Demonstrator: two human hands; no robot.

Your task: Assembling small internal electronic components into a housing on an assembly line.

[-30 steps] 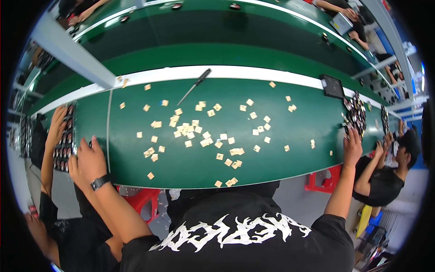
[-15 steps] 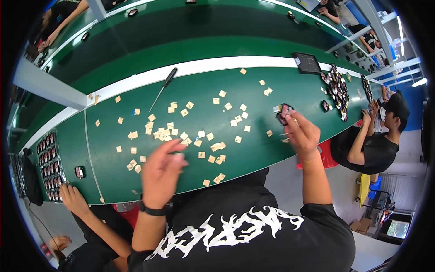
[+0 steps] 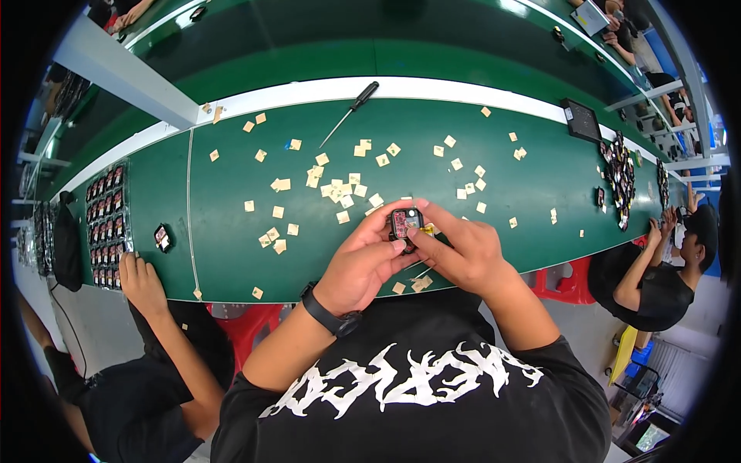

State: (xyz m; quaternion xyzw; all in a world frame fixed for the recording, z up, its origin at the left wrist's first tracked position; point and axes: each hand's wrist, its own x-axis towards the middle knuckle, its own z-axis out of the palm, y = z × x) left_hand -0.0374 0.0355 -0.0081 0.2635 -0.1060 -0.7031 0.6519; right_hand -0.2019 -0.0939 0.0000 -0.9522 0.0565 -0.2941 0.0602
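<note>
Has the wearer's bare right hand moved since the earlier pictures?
Yes: the bare right hand has moved left, away from the flat black rectangular tray, toward the bare left hand.

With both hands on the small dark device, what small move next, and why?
Perhaps steady the dark device with the left hand before working its face: the right hand has a fingertip over that face, while the left holds its side.

One held device, one screwdriver
</note>
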